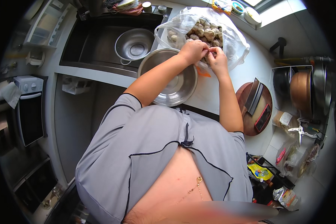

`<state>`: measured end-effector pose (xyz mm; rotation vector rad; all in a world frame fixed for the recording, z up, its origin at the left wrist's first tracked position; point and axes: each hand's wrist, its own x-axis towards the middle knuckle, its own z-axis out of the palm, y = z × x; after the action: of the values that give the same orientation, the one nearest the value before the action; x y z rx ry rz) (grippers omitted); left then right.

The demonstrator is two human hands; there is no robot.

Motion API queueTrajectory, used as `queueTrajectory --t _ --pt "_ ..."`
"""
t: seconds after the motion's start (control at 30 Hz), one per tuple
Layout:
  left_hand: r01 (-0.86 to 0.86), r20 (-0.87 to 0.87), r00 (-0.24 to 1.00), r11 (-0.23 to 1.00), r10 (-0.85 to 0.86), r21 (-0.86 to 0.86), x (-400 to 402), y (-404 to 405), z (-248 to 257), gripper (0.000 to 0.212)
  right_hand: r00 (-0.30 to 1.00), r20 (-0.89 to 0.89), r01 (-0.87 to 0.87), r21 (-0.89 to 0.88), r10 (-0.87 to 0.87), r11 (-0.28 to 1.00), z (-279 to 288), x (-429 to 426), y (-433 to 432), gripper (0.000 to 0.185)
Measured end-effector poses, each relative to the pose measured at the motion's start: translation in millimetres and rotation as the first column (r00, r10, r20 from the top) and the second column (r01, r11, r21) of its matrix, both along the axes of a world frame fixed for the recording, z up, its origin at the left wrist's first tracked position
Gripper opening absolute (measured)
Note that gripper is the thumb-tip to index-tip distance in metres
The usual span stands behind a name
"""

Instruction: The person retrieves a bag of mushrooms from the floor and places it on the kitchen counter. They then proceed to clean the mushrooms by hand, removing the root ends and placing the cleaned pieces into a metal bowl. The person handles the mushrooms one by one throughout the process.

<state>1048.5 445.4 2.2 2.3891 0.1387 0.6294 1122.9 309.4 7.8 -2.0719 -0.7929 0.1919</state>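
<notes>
A clear plastic bag (235, 33) stands wide on the counter, filled with brownish, round, lumpy pieces (209, 34) that look like dried mushrooms. Over its near edge my left hand (194, 51) and my right hand (219, 60) meet, fingertips pinched together. Something small and dark seems to be between them, too small to name. Below my left forearm stands a large stainless steel basin (179, 91); the part of it that shows holds nothing. A metal colander (135, 42) sits in the dark sink (98, 42) to the left.
On the right, a round wooden cutting board (242, 95) bears a cleaver (252, 96) and a red-edged phone (263, 118). Beyond it are a rack with a copper-coloured pan (301, 89) and hanging kitchen scissors (300, 131). Small bowls (252, 15) stand on the windowsill.
</notes>
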Motion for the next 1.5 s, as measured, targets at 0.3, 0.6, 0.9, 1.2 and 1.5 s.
queueTrajectory --t 0.3,0.6,0.9,1.2,1.5 --pt "-0.042 -0.011 0.999 0.996 0.041 -0.079 -3.0 -8.6 3.2 0.016 0.975 -0.166 -0.121 0.158 0.148 0.98 -3.1 5.9 -8.1 0.006" --pt "-0.203 -0.178 0.978 0.73 0.112 -0.653 12.9 -11.2 -12.5 0.019 0.855 -0.464 0.024 0.482 0.231 0.876 -21.0 12.6 -0.5 0.007" --pt "-0.141 -0.152 0.988 0.593 0.032 -0.793 23.3 -2.2 -31.5 0.016 0.836 -0.519 0.066 0.418 0.179 0.906 -23.7 20.6 1.0 0.012" --pt "-0.296 -0.278 0.946 0.788 0.165 -0.54 15.5 -20.1 -2.6 0.016 0.926 -0.351 -0.038 0.283 0.141 0.958 -28.8 20.5 0.1 0.014" --pt "-0.331 -0.288 0.944 0.414 0.164 -0.848 42.4 -20.7 -56.2 0.02 0.807 -0.578 0.199 0.455 0.118 0.868 -38.1 16.4 5.9 0.011"
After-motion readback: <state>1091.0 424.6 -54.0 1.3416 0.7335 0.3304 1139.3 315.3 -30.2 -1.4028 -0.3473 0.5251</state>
